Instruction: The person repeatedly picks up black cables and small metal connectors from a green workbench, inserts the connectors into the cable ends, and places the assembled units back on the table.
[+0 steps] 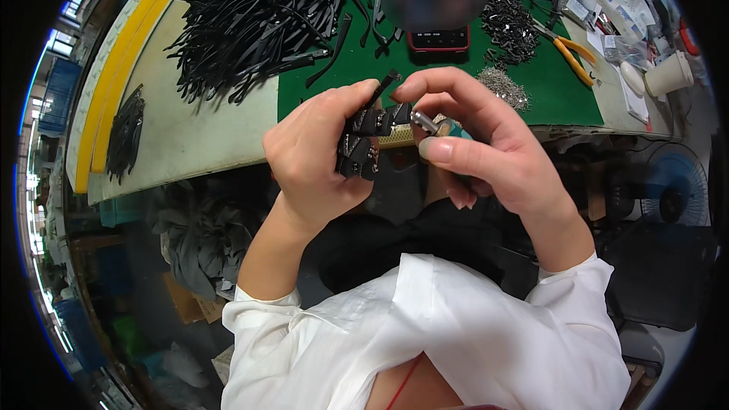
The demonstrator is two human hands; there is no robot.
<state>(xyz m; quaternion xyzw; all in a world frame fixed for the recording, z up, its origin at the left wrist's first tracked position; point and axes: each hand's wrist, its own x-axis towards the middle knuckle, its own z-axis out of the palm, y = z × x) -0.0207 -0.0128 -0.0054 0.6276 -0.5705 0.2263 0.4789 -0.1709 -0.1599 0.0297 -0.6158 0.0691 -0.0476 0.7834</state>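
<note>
My left hand (315, 148) is closed around a bundle of black eyeglass temples (358, 148). Their ends, with small metal bits on them, stick out on the right side of the fist, and one temple (389, 82) angles up above the others. Just to the right, my right hand (490, 140) has its fingers curled round a small screwdriver-like tool (427, 122) with a metal shaft and a teal part. The tool's tip points left and is close to the temple ends; whether it touches them I cannot tell. The fingers hide most of its handle.
A large heap of black temples (258, 15) covers the table's left. Beyond my hands, a phone (439, 39) lies on a green mat (562, 102). Right of it are dark small parts (510, 23), silvery small parts (503, 87), orange-handled pliers (573, 61) and a white cup (670, 72).
</note>
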